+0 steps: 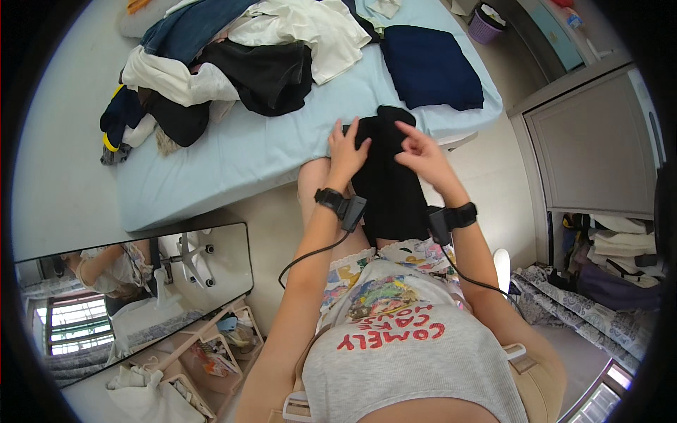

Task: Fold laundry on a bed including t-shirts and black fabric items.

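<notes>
A black garment (384,185), long and narrow, is draped from the bed's edge over my lap. Its far end is bunched on the bed, and its exact kind does not show. My left hand (345,153) rests at the garment's left edge, fingers spread. On the other side, my right hand (425,154) is over the right edge with the index finger stretched out and the other fingers partly bent; nothing shows in it. A dark navy folded garment (431,68) lies flat on the bed just beyond.
The light blue bed (233,166) bears a heap of clothes (261,74) at the far left. A mirror (218,261) and a pink storage rack (229,338) stand at the left. Grey cabinet (596,141) with stacked clothes at the right; purple bin (485,27) at the far right.
</notes>
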A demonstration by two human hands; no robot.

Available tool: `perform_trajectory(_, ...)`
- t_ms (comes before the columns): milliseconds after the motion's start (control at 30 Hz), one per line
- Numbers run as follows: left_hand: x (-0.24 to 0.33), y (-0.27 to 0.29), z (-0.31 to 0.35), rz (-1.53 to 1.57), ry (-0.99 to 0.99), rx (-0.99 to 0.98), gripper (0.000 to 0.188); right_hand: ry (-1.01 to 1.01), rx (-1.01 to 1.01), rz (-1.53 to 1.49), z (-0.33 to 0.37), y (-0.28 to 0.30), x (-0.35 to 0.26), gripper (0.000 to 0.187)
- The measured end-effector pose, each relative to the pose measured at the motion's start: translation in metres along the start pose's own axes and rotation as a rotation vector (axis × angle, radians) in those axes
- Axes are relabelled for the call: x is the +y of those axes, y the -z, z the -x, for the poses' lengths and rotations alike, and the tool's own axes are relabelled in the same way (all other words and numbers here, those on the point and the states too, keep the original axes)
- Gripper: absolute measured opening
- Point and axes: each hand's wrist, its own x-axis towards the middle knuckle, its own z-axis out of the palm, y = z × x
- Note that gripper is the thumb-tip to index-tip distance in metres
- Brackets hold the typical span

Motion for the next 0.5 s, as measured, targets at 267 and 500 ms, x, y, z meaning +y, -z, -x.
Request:
perform_trajectory(267, 0.007, 0.032, 0.028, 0.952, 0.575, -0.055, 0.046, -0.044, -0.327, 0.177, 0.018, -0.032, 0.029, 0.05)
perform_trajectory(500, 0.006, 0.015, 0.02, 0.234, 0.192, 0.014, 0.047, -0.093, -0.156, 0.268, 0.049, -0.008, 0.027, 0.036)
